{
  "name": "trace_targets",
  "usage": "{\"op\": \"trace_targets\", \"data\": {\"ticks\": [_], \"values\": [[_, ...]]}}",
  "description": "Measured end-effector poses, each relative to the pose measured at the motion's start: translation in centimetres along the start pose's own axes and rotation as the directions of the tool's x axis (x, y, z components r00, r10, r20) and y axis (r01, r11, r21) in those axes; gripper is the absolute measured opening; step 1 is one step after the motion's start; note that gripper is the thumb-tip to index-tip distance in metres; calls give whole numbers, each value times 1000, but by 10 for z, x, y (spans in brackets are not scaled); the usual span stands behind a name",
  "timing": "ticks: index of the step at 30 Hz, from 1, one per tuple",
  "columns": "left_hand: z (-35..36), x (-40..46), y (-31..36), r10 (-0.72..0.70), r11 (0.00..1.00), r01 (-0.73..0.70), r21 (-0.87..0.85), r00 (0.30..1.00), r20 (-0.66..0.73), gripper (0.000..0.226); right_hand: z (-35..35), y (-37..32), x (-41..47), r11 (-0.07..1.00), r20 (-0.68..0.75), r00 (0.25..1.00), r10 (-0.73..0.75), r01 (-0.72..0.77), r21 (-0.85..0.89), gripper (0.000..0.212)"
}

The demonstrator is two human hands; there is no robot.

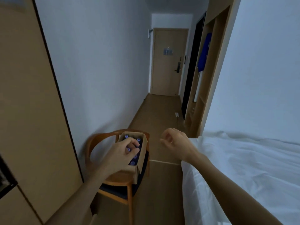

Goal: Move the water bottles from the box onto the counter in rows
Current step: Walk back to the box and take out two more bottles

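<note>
At nine o'clock a wooden cabinet point(29, 95) is filling the frame's edge. Toward six o'clock, the left hand point(121, 151) is reaching into the cardboard box point(139, 158) sitting on the chair point(120, 181), its fingers point(134, 143) curling narrow around one of the water bottles point(132, 163); whether they are gripping yet, I cannot tell. At about four o'clock the right hand point(174, 141) is hovering loosely curled, holding nothing, beside the bed point(243, 168). Next probably calls for lifting straight up and finding the surface, which is out of view.
</note>
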State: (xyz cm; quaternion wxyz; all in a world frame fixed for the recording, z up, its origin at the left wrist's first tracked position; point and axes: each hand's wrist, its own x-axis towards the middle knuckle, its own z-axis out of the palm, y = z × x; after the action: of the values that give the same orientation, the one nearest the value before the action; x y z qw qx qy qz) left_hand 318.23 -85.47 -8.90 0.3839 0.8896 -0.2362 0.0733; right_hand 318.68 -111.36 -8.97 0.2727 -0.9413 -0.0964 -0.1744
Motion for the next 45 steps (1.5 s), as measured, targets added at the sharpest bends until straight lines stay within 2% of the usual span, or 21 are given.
{"op": "trace_targets", "data": {"ticks": [6,9,17,30,34,37,42,45], "values": [[15,95,-45,-38,999,38,-4,998,54,13,31,41,88,998,75,996,50,-52,21,24],[25,134,-71,-64,998,64,10,995,73,13,47,63,130,998,110,993,47,-50,27,14],[63,236,-148,-197,980,196,29,977,76,13,107,142,242,994,218,976,13,-36,100,15],[117,377,-247,-469,883,470,0,882,52,18,201,245,420,983,453,889,-70,-16,183,10],[130,396,-289,-538,841,540,-33,841,48,19,241,263,457,977,531,842,-92,-26,211,19],[142,415,-328,-588,804,593,-51,804,88,19,278,277,483,974,597,797,-90,-53,219,19],[167,449,-397,-654,735,675,-67,731,196,25,337,298,518,981,738,674,-31,-121,151,23],[185,462,-429,-684,693,718,-70,684,253,19,367,311,524,981,811,584,24,-169,92,24]]}}
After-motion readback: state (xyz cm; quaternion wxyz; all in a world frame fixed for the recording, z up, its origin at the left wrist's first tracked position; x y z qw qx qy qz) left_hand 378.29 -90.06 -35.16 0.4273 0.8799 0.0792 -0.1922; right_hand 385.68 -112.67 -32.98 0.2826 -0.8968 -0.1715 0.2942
